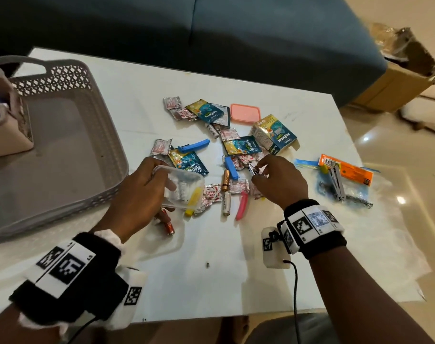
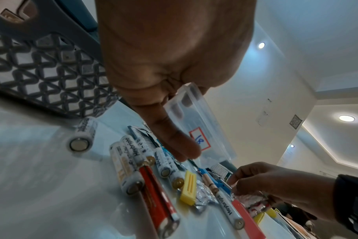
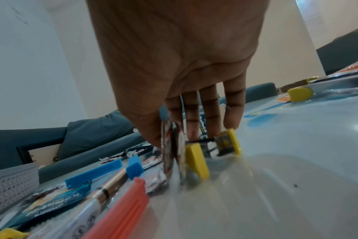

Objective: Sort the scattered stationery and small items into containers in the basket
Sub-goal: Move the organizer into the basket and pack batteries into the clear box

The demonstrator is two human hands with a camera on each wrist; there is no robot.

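My left hand [image 1: 162, 180] grips a clear plastic container [image 1: 184, 192] just above the table, right of the grey basket [image 1: 62, 150]. In the left wrist view the container [image 2: 202, 127] bears a red-framed label, and my thumb lies along its side. My right hand [image 1: 257, 171] pinches a small silvery foil sachet [image 3: 173, 145] between thumb and fingertips, over the pile of sachets. Batteries [image 1: 226, 192], blue clips [image 1: 193, 146], a pink clip [image 1: 241, 204] and a yellow clip [image 2: 188, 187] lie scattered between my hands.
A beige organiser [image 1: 5, 120] stands in the basket's far left corner. A pink lid [image 1: 245, 112] and a small medicine box [image 1: 273, 134] lie behind the pile. A zip bag with a stapler and an orange pack [image 1: 343, 180] lies to the right. A sofa runs behind the table.
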